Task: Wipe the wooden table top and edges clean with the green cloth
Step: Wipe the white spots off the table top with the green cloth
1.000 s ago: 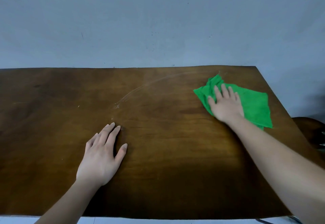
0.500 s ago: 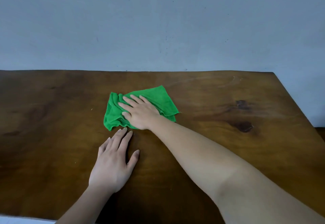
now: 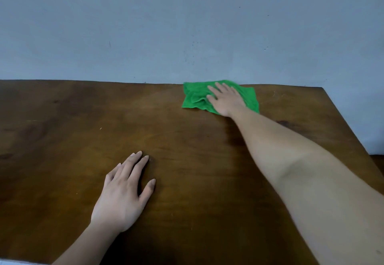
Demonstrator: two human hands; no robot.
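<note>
Wiping the wooden table (image 3: pixel 62 140) top at 1 o'clock, near the far edge, pressing the green cloth (image 3: pixel 194 98) under the flat, uncurled right hand (image 3: pixel 225 98). Bracing with the flat left hand (image 3: pixel 122 194) at 7 o'clock (holding nothing). Next, probably: keep even pressure, then go along the edges.

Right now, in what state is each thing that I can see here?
cloth: rumpled, lying at the table's far edge, under the right hand
right hand: fingers straight, pressing on the cloth
left hand: flat on the table, holding nothing
table: dark wood, a few pale specks on top
wall: grey, with small dark marks
</note>
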